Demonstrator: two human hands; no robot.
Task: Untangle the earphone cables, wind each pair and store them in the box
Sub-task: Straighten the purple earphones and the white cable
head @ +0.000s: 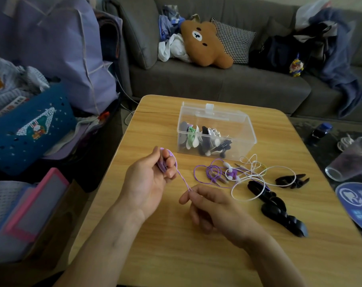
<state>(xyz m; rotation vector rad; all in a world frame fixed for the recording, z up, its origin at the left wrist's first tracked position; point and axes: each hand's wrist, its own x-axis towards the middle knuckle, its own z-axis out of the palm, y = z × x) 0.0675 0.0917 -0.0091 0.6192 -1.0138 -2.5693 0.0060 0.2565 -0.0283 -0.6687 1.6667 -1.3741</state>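
My left hand [150, 179] is curled round a small purple winder with purple earphone cable [181, 177] looped over its fingers. From there the cable runs down to my right hand [209, 206], which pinches it between thumb and fingertip. A tangle of purple and white earphones [232, 172] lies on the wooden table [196, 255] right of my hands. Behind it stands a clear plastic box [246, 129], lid up, holding several wound earphones. Black winders [279, 212] lie at the right, and another black one [291, 180] is beyond them.
A clear plastic cup [350, 160] lies on its side past the table's right edge, above a round blue fan [356, 201]. A grey sofa [217, 79] with a bear cushion [205, 44] is behind. Bags and a blue basket [28, 133] crowd the left.
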